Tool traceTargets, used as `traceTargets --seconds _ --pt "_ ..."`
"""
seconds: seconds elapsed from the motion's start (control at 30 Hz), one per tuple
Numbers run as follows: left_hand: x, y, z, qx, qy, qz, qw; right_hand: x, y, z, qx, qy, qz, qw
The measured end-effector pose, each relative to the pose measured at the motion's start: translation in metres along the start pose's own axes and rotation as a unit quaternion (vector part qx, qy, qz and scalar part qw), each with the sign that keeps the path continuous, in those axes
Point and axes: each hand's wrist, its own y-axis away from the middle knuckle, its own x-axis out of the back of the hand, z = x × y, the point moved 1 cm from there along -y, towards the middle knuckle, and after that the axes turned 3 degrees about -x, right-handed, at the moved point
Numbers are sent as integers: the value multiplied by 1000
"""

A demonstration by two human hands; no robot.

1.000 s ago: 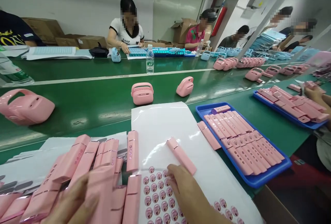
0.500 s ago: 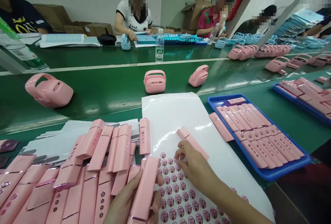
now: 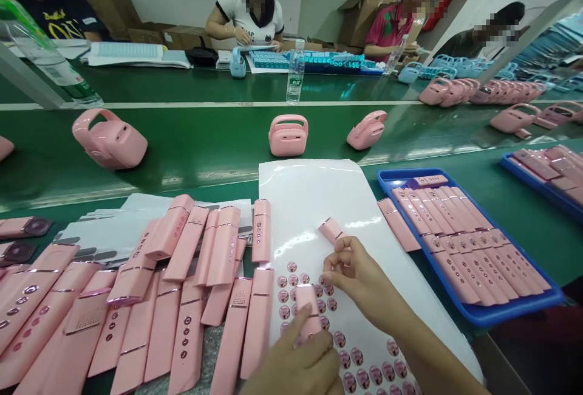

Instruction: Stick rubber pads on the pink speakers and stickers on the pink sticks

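My left hand (image 3: 303, 358) is closed around a slim pink microphone (image 3: 308, 295), holding it over the sheet of round stickers (image 3: 363, 378). Its upper end shows; the fingers cover the rest. Just right of it, my right hand (image 3: 359, 276) has thumb and forefinger pinched together above the stickers. Whatever is in that pinch is too small or hidden to name. Beyond the right hand another pink microphone (image 3: 331, 231) lies on the white sheet, partly covered by the hand. Many more pink microphones (image 3: 186, 334), with chrome bands and buttons, lie heaped to the left.
A blue tray (image 3: 510, 315) on the right holds rows of pink microphones, with one loose microphone (image 3: 399, 225) against its left edge. Pink handled speakers (image 3: 288, 137) stand on the green belt ahead. A water bottle (image 3: 296, 73) stands farther back, where co-workers sit.
My left hand has moved right with the microphone, from the heap's edge to over the stickers. My right hand stays pinched near the same place. The view has shifted slightly.
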Motion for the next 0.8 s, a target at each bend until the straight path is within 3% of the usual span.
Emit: traceTargets --seconds 0.13,0.27,0.5,0.8 --pt "-27 8 15 -18 -3 34 999 -7 15 0 -20 -19 13 1000" --pt "-22 7 16 -18 22 -13 1000 -14 24 0 -42 19 30 998" --pt "-20 6 20 29 40 1 999 -11 31 0 -50 65 21 996" --pt "-18 2 19 22 44 -4 999 -10 31 -3 -30 116 16 993"
